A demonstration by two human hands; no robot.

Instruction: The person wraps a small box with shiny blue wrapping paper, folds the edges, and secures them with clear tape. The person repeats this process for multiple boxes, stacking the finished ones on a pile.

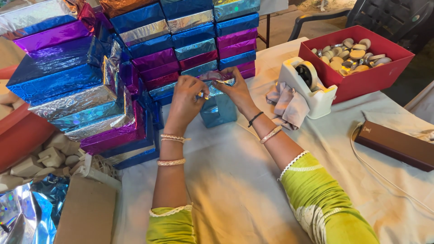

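Observation:
A small box (219, 111) wrapped in shiny light-blue foil stands on end on the white tablecloth (235, 176). My left hand (186, 98) pinches the foil flap at the box's top left. My right hand (236, 90) presses the folded foil at the top right. Both hands sit on the upper end of the box, fingers closed on the wrapping. The box's top face is hidden by my fingers.
Stacks of foil-wrapped boxes (135, 49) in blue, purple and silver fill the left and back. A white tape dispenser (308, 86) with a cloth (288, 105) stands to the right. Beyond it sits a red tray of round pieces (357, 56). A brown flat box (394, 144) lies far right.

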